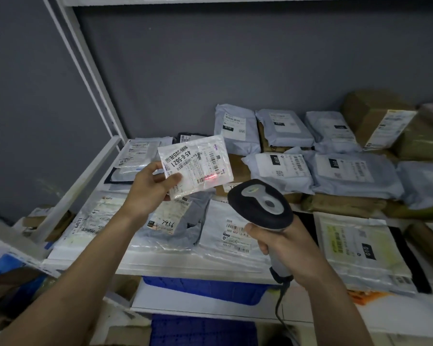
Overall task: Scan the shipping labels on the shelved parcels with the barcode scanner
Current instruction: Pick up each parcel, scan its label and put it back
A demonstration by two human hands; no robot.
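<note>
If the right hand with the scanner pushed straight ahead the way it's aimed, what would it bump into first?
Probably the small white parcel that the left hand holds up: the barcode scanner in the right hand throws its red light on that label. Depth is unclear.

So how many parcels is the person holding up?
1: the white parcel pinched in the left hand, above the shelf at left, facing the scanner in the right hand. Another could hide behind.
</note>
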